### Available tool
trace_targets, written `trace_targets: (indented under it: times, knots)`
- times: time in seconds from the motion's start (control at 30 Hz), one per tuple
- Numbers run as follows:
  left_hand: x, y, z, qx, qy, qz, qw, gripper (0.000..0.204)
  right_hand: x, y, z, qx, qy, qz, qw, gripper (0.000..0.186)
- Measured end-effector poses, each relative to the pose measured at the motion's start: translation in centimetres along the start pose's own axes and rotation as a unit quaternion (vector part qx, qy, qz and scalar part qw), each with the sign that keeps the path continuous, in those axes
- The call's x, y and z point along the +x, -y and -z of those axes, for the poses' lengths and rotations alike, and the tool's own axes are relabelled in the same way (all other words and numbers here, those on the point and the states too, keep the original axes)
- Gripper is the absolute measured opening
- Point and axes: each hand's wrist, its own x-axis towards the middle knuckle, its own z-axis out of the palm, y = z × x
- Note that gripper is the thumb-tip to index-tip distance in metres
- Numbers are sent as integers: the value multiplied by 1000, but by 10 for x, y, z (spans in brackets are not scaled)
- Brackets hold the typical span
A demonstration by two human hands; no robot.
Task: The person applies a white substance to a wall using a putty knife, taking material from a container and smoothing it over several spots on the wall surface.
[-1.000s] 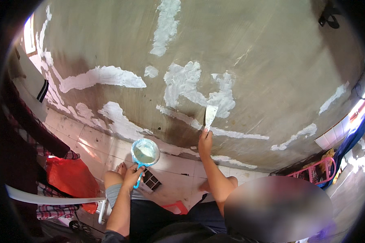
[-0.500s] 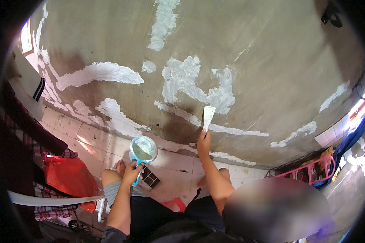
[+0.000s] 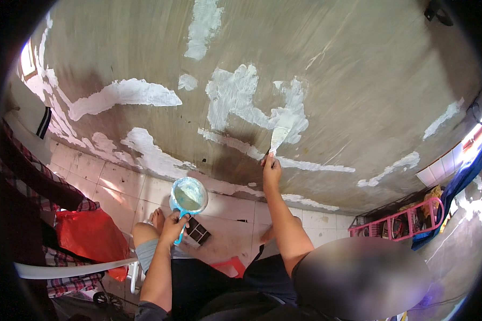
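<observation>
My left hand (image 3: 173, 227) is closed round the handle of a light blue dipper (image 3: 172, 202), held level over the floor. White paste (image 3: 189, 196) coats its inside and lies in it. In my right hand (image 3: 271, 170) is a putty knife (image 3: 279, 138), gripped by its handle. Its broad, whitish blade lies at the lower edge of a white putty patch (image 3: 290, 119) on the grey-brown wall (image 3: 359, 80); whether it touches the surface I cannot tell. A thin putty strip (image 3: 321, 166) runs beside my right hand along the wall.
A red bag (image 3: 91, 235) and a pale curved bar (image 3: 75, 271) are at the left. A pink rack (image 3: 401, 219) with things in it stands by the wall at right. A dark grid-patterned object (image 3: 198, 231) lies on the tiled floor (image 3: 227, 224) below the dipper.
The putty knife has moved up and slightly right, onto the lower part of the patch. My left hand and the dipper are almost where they were. The view has shifted slightly.
</observation>
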Motion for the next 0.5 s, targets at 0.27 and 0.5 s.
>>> trace_targets:
  times: [0.27, 0.5]
  knots:
    - [6, 9, 6, 20, 4, -4, 1000, 23, -32, -32, 5, 125, 7, 4, 992, 41]
    - [11, 14, -1, 7, 22, 12, 1000, 22, 6, 41, 13, -57, -53, 36, 996, 45]
